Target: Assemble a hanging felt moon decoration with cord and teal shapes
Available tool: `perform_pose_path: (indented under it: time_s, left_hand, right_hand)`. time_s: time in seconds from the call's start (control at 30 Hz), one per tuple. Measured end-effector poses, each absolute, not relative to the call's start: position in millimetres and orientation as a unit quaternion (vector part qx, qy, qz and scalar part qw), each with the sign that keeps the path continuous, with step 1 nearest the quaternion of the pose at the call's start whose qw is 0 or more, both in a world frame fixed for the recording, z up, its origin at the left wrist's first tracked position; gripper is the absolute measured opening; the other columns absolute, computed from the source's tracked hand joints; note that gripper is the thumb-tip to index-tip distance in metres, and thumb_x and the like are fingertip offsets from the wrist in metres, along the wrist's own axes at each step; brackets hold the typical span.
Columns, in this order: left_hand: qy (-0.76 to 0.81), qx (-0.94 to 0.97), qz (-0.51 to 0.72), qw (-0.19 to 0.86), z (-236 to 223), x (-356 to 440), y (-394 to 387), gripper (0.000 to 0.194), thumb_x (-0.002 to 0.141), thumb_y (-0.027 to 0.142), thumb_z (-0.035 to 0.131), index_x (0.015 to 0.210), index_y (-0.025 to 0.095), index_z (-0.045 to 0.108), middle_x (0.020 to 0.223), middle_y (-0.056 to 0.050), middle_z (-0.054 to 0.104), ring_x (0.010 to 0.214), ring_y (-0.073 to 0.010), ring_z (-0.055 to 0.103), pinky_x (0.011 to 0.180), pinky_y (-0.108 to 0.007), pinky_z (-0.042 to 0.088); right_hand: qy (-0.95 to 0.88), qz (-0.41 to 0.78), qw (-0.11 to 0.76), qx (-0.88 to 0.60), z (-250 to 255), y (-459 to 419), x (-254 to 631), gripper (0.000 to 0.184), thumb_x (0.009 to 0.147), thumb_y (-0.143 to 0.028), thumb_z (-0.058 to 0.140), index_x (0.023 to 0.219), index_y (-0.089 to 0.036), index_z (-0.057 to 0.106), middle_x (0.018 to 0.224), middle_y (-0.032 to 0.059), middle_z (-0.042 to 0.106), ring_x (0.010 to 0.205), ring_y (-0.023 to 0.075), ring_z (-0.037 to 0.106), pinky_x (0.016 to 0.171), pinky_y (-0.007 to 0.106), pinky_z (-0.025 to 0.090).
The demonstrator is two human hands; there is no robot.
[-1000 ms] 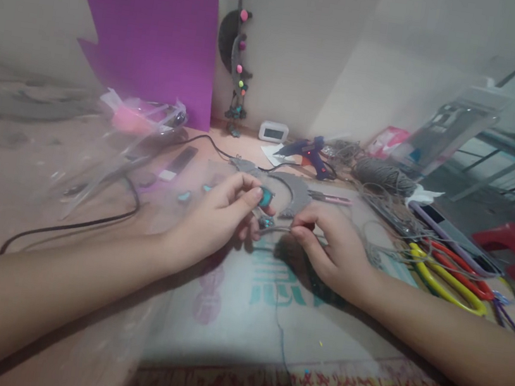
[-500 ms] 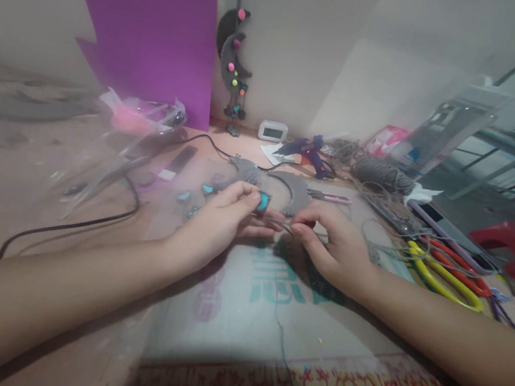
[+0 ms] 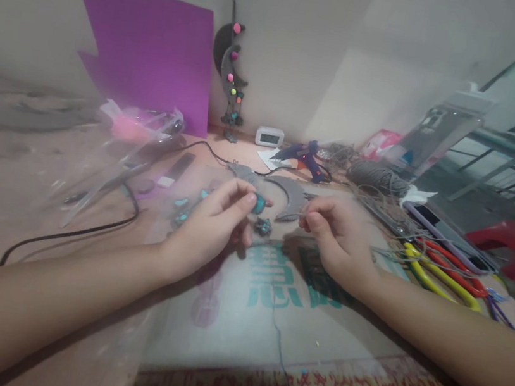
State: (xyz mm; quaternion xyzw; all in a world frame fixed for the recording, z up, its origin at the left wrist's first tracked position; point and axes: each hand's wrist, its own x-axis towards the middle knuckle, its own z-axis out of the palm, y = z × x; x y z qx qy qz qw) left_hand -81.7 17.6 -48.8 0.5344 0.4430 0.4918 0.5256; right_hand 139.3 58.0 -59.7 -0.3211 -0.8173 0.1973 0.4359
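Between thumb and fingers, my left hand pinches a small teal piece with a dark edge. My right hand is closed in a pinch to the right, on what looks like a thin grey cord; most of it is hidden or blurred. A small dark ornament with teal bits is below the teal piece, between my hands. Behind them lies a grey yarn-wrapped crescent. Several loose teal pieces lie left of my left hand.
A glue gun with a lit red light stands at the back, near a small digital clock. At right are yellow-handled scissors, a phone and a grey yarn roll. A black cable curves across the left.
My right hand has moved slightly right, away from my left, widening the gap. The dark ornament now shows between them. My left fingers have curled, and the view has tilted slightly up.
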Motion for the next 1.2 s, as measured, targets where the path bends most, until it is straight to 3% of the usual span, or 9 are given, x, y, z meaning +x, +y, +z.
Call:
perform_pose_path:
  time_s: [0.07, 0.17, 0.23, 0.4, 0.57, 0.73, 0.87, 1.03, 1.2]
  left_hand:
    - [0.410, 0.571, 0.469, 0.535, -50.7, -81.4, 17.5, 0.018, 0.095, 0.036, 0.054, 0.097, 0.019, 0.061, 0.083, -0.003, 0.069, 0.065, -0.0117, 0.061, 0.061, -0.023, 0.047]
    - [0.366, 0.645, 0.423, 0.520, -52.9, -82.3, 20.1, 0.020, 0.091, 0.032, 0.059, 0.078, 0.017, 0.060, 0.125, -0.008, 0.064, 0.106, -0.0178, 0.062, 0.088, -0.028, 0.048]
    - [0.353, 0.682, 0.394, 0.505, -54.0, -83.7, 22.4, 0.022, 0.091, 0.033, 0.059, 0.077, 0.017, 0.061, 0.120, -0.008, 0.065, 0.111, -0.0195, 0.059, 0.093, -0.030, 0.045]
    - [0.387, 0.667, 0.381, 0.510, -56.6, -87.0, 24.9, 0.026, 0.092, 0.042, 0.060, 0.089, 0.017, 0.063, 0.084, -0.001, 0.062, 0.079, -0.0149, 0.058, 0.075, -0.030, 0.045]
    - [0.407, 0.683, 0.397, 0.459, -56.8, -86.4, 24.5, 0.023, 0.092, 0.040, 0.058, 0.088, 0.018, 0.063, 0.089, -0.003, 0.065, 0.083, -0.0171, 0.059, 0.080, -0.034, 0.046]
    - [0.419, 0.756, 0.384, 0.325, -56.2, -86.0, 24.0, 0.018, 0.093, 0.032, 0.056, 0.086, 0.018, 0.065, 0.097, -0.005, 0.067, 0.097, -0.0207, 0.059, 0.092, -0.038, 0.042]
    - [0.396, 0.788, 0.380, 0.278, -56.6, -86.4, 22.2, 0.016, 0.094, 0.027, 0.055, 0.084, 0.018, 0.064, 0.094, -0.003, 0.068, 0.099, -0.0195, 0.058, 0.094, -0.036, 0.040]
    - [0.382, 0.792, 0.382, 0.284, -56.8, -85.4, 22.3, 0.015, 0.095, 0.026, 0.055, 0.085, 0.018, 0.063, 0.093, -0.002, 0.067, 0.097, -0.0180, 0.058, 0.092, -0.034, 0.041]
    - [0.382, 0.789, 0.377, 0.300, -56.1, -84.1, 21.6, 0.015, 0.094, 0.025, 0.054, 0.084, 0.018, 0.062, 0.090, -0.002, 0.065, 0.094, -0.0181, 0.058, 0.091, -0.035, 0.042]
  right_hand:
    - [-0.819, 0.199, 0.429, -0.324, -59.8, 57.6, 139.5, 0.019, 0.102, -0.039, 0.046, 0.092, -0.024, 0.053, 0.082, 0.0009, 0.057, 0.076, 0.0169, 0.057, 0.072, 0.032, 0.047]
    - [-0.821, 0.201, 0.427, -0.322, -58.6, 57.0, 139.3, 0.022, 0.102, -0.041, 0.045, 0.091, -0.024, 0.052, 0.080, 0.0010, 0.058, 0.075, 0.0169, 0.058, 0.071, 0.032, 0.047]
    - [-0.823, 0.203, 0.425, -0.317, -57.7, 56.5, 138.8, 0.024, 0.102, -0.042, 0.045, 0.089, -0.023, 0.052, 0.079, 0.0010, 0.058, 0.075, 0.0167, 0.058, 0.071, 0.031, 0.047]
    - [-0.825, 0.203, 0.411, -0.329, -58.9, 59.5, 137.4, 0.022, 0.102, -0.038, 0.046, 0.088, -0.023, 0.053, 0.079, 0.0015, 0.060, 0.074, 0.0163, 0.058, 0.070, 0.031, 0.048]
    - [-0.808, 0.225, 0.421, -0.346, -56.7, 63.7, 135.3, 0.020, 0.101, -0.031, 0.048, 0.116, -0.023, 0.057, 0.105, 0.0066, 0.069, 0.086, 0.0173, 0.064, 0.071, 0.031, 0.052]
    - [-0.770, 0.379, 0.399, -0.322, -49.9, 52.6, 128.7, 0.028, 0.097, -0.022, 0.050, 0.124, -0.027, 0.054, 0.121, 0.0056, 0.068, 0.056, 0.0074, 0.058, 0.049, 0.024, 0.051]
    - [-0.764, 0.453, 0.351, -0.298, -51.9, 49.5, 123.8, 0.032, 0.094, -0.018, 0.052, 0.125, -0.026, 0.054, 0.119, 0.0051, 0.069, 0.056, 0.0061, 0.060, 0.050, 0.023, 0.054]
    - [-0.782, 0.416, 0.354, -0.300, -55.2, 55.5, 122.7, 0.027, 0.090, -0.016, 0.058, 0.116, -0.021, 0.061, 0.095, 0.0031, 0.074, 0.073, 0.0121, 0.069, 0.066, 0.026, 0.058]
    - [-0.844, 0.261, 0.356, -0.304, -52.9, 58.3, 124.2, 0.011, 0.089, -0.018, 0.063, 0.096, -0.020, 0.070, 0.090, 0.0036, 0.074, 0.082, 0.0153, 0.068, 0.076, 0.029, 0.055]
